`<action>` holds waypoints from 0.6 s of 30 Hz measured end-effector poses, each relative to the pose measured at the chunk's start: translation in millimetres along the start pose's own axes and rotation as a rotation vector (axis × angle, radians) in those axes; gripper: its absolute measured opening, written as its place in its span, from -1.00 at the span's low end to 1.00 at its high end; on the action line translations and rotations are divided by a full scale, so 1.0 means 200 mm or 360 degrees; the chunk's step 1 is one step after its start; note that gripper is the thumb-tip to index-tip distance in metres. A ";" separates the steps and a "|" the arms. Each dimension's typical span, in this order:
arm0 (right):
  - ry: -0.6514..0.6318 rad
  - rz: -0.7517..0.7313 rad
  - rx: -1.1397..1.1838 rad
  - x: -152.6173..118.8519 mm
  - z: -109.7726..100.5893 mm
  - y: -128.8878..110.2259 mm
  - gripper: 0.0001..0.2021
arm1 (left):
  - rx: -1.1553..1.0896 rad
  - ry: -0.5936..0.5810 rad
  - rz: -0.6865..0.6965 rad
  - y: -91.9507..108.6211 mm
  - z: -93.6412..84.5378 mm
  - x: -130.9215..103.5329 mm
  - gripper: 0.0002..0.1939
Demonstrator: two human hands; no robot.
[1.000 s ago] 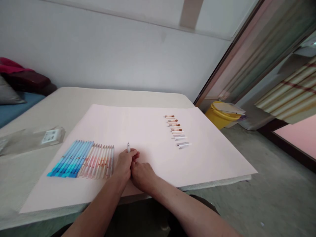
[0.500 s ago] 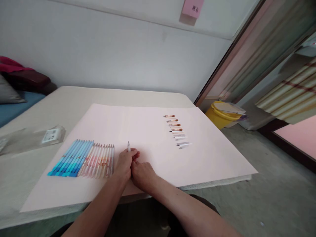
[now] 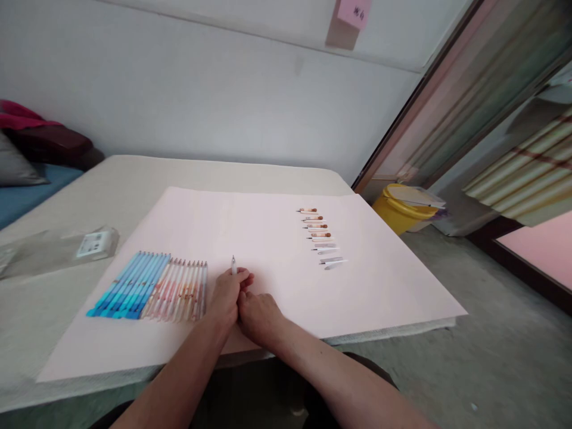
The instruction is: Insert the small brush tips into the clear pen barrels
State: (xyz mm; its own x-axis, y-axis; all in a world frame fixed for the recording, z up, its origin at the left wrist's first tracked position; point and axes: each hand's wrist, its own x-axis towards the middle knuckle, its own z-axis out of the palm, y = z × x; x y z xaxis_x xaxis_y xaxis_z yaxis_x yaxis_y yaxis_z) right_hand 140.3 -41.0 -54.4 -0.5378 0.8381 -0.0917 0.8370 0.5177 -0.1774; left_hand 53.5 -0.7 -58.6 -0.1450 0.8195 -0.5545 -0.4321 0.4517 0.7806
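Pen [image 3: 234, 267] partly hidden, note lettering [image 3: 358, 12] seemingly blurred

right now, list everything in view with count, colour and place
table: 1, cream, centre
sheet: 1, pale pink, on table
blue pens: many, blue, sheet's left
patterned pens: many, white-pink, beside blue pens
slim pieces: six groups, brown, white and grey, sheet's right
plastic packaging: count unclear, transparent, table's left
bin: 1, yellow, right of table
wall: 1, whitish, behind table
note: 1, pink, on wall
cushion: 1, grey, on blue seat
curtain: 1, cream, far right
held pen: 1, whitish, near sheet's middle
left hand: 1, bare, around held pen
right hand: 1, bare, against left hand
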 end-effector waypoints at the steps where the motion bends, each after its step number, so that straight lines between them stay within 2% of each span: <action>1: 0.0000 -0.0005 -0.0004 0.00 0.00 0.00 -0.79 | 0.0001 0.0004 -0.0001 0.00 0.00 0.00 -0.84; 18: -0.0048 0.0045 0.0040 0.01 -0.01 -0.01 -0.79 | 0.0002 -0.0009 0.0007 0.01 0.00 0.00 -0.86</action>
State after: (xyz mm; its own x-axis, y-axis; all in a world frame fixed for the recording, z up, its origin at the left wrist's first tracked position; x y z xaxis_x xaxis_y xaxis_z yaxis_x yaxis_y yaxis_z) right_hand 137.3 -40.0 -52.7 -0.5172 0.8465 -0.1264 0.8492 0.4892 -0.1988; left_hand 53.2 -0.6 -57.3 -0.1421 0.8235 -0.5493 -0.4306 0.4482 0.7834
